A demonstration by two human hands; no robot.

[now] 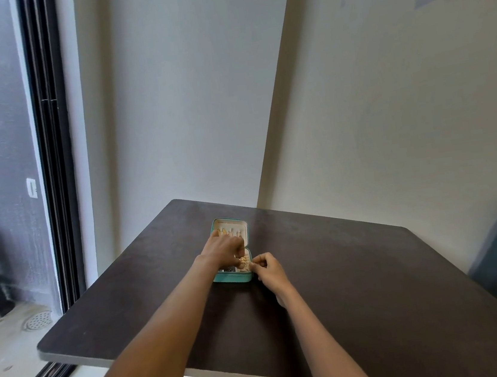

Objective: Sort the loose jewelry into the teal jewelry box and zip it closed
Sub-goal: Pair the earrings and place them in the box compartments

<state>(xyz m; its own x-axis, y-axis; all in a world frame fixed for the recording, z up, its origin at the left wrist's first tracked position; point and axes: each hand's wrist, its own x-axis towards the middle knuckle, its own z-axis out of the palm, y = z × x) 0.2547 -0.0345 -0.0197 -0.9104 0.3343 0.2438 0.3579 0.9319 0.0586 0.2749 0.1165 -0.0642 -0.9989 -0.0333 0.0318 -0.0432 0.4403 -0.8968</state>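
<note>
Lying open lengthwise away from the person, teal jewelry box (232, 278); left hand (223, 249) and right hand (268, 269) pinching gold jewelry (243, 262).

home: table (314, 274), balcony door (58, 180)

- The table (329, 272) I'm working over has a dark brown, matt top with a faint mottled grain, and a pale edge band.
- The jewelry box (231, 278) looks to me like smooth teal faux leather, lined in cream fabric.
- The jewelry (242, 261) in it glints like shiny gold metal.
- The wall (183, 102) is flat, matt paint.
</note>
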